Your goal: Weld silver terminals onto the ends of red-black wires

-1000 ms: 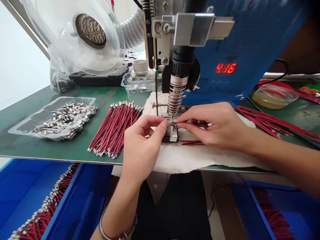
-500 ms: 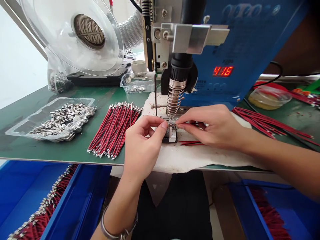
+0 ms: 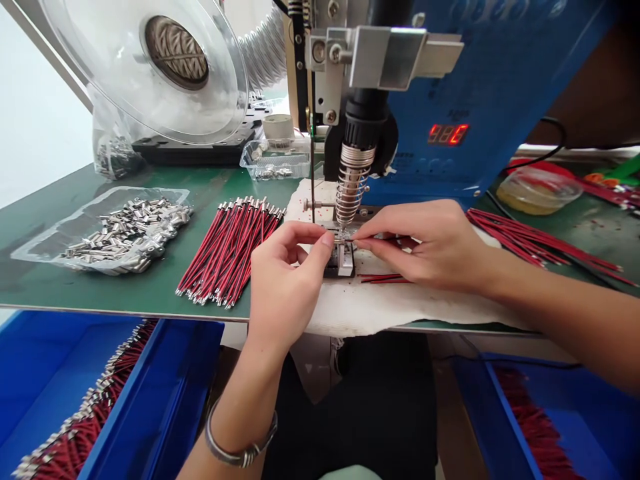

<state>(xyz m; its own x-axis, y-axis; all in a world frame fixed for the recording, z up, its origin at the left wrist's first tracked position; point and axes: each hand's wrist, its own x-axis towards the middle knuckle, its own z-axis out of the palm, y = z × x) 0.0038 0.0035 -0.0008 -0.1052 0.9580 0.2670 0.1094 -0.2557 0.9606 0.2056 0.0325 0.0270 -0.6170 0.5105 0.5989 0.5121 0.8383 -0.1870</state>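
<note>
While left hand (image 3: 287, 277) pinches connector (image 3: 343, 241) and right hand (image 3: 433, 247) pinches wire (image 3: 391, 236), white cloth (image 3: 367, 307) overlies the green tabletop (image 3: 120, 291).

Left hand (image 3: 290, 283) and right hand (image 3: 430, 243) bare; forearms bare too. Left forearm (image 3: 250, 400) carries a metal bangle (image 3: 245, 459): silver-grey, dull sheen, slim rounded band, tight coil-like wraps at one section. Lap in black trousers (image 3: 355, 417), plain, folds mostly lost in shadow. Pale green rounded patch (image 3: 351, 473) at bottom edge, too little showing to identify.
</note>
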